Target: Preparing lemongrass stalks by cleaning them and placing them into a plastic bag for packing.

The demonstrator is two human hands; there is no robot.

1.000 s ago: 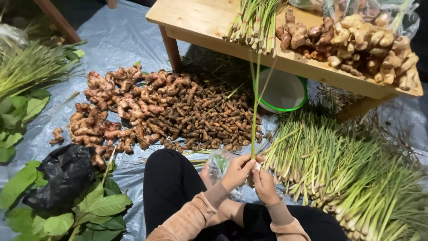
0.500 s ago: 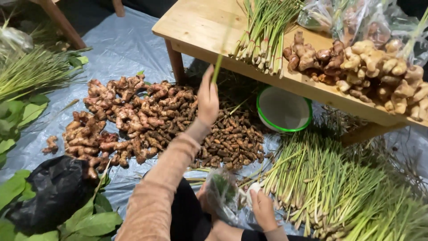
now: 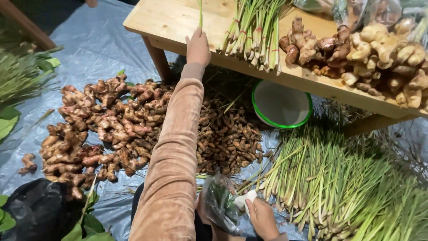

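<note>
- The left hand (image 3: 198,48) is stretched far forward, up at the near edge of the wooden worktop (image 3: 160,20), its fingers pressed together around a single lemongrass stalk (image 3: 200,13).
- That stalk stands nearly upright out of the top of the fist, its long axis running away from the person and off the upper edge of the view; its lower end is hidden inside the grip.
- Just to the right of the fist, apart from it, lies a row of tied lemongrass bundles (image 3: 254,31) on the worktop, their long axes running roughly the same way as the held stalk, cut ends toward the person.
- So the held stalk sits beside the bundles and about parallel to them, with the left hand by far the nearer of the two.
- The right hand (image 3: 263,218) is low and close to the body, well apart from the worktop, fingers curled on a clear plastic bag (image 3: 220,203) and pinching something small and pale at its edge; what that is I cannot tell.
- Beside the right hand, on the grey floor sheet (image 3: 89,49), spreads a loose heap of lemongrass (image 3: 339,187), stalks fanning away to the right.
- Further right on the worktop lies ginger (image 3: 383,49); below it stands a green-rimmed bowl (image 3: 281,105).
- Left of the sleeve lie big ginger-like roots (image 3: 102,129), with smaller brown roots (image 3: 227,143) on its right.
</note>
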